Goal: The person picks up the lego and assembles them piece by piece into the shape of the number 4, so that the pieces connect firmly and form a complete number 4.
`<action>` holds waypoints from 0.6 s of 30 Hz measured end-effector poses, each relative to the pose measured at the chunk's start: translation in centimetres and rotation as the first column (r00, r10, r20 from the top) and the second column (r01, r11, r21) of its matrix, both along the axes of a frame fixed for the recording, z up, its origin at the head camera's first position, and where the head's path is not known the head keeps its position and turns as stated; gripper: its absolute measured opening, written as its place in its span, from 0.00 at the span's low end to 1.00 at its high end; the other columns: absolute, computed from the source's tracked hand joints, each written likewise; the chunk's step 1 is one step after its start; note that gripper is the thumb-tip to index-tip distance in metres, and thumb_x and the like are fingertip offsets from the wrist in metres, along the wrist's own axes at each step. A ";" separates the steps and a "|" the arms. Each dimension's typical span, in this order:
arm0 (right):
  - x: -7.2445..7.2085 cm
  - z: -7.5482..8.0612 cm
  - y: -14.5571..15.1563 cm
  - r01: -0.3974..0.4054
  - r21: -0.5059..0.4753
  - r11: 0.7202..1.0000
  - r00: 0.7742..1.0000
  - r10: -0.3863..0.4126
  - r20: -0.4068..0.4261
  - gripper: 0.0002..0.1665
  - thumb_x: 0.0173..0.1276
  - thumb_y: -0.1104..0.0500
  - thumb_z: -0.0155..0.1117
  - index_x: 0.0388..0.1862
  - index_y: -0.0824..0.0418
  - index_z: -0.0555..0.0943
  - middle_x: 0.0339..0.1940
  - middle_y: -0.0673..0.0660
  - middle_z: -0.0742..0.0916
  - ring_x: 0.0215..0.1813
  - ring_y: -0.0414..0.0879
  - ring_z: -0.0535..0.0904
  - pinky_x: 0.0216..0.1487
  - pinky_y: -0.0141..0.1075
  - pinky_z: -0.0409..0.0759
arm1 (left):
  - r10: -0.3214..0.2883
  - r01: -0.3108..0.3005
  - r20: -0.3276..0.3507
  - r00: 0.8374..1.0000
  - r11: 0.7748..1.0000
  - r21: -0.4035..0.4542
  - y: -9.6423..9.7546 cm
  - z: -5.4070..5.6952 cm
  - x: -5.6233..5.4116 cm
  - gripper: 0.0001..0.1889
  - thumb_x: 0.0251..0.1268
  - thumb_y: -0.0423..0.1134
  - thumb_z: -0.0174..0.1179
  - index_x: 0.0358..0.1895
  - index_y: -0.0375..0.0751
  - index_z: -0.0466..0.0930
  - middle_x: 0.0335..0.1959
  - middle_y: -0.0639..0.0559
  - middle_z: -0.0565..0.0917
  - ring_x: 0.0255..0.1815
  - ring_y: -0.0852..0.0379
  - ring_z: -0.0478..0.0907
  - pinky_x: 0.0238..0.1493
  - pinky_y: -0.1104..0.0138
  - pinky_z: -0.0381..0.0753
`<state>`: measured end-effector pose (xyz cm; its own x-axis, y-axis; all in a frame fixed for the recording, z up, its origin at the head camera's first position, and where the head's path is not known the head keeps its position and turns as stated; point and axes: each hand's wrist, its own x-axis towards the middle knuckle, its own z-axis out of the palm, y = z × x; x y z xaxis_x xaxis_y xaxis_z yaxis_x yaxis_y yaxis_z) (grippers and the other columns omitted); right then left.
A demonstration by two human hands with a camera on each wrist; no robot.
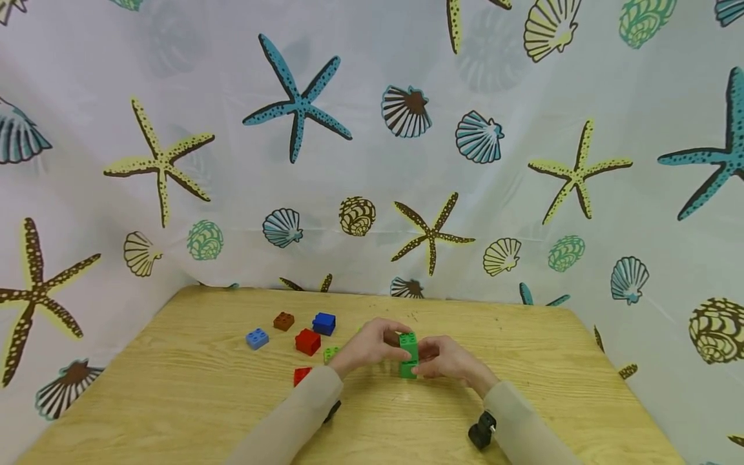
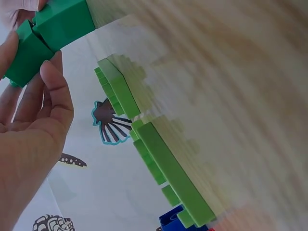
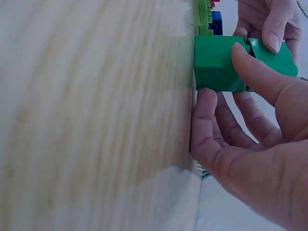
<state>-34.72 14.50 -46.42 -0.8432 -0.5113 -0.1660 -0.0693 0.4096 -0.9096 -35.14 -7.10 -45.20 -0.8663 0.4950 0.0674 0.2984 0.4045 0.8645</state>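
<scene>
Green upper block (image 1: 412, 345) | left hand (image 1: 372, 343) pinches it | right hand (image 1: 449, 359) grips green lower block (image 1: 407, 371)

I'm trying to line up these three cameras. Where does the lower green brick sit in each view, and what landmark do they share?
Head: the lower green brick is low in the picture, slightly right of centre.
Left wrist: the lower green brick is near the top left corner.
Right wrist: the lower green brick is in the upper part, right of centre.
Shared landmark: the upper green brick, right next to it in all three.
</scene>
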 end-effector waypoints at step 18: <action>0.0 -0.4 0.0 -0.006 -0.027 1.000 1.000 0.006 -0.018 0.25 0.63 0.61 0.71 0.58 0.66 0.78 0.50 0.59 0.85 0.47 0.45 0.83 0.46 0.40 0.84 | 0.009 -0.028 -0.129 0.992 0.988 -0.150 0.4 0.1 0.5 0.22 0.53 0.40 0.74 0.54 0.50 0.85 0.33 0.62 0.87 0.38 0.65 0.81 0.51 0.62 0.80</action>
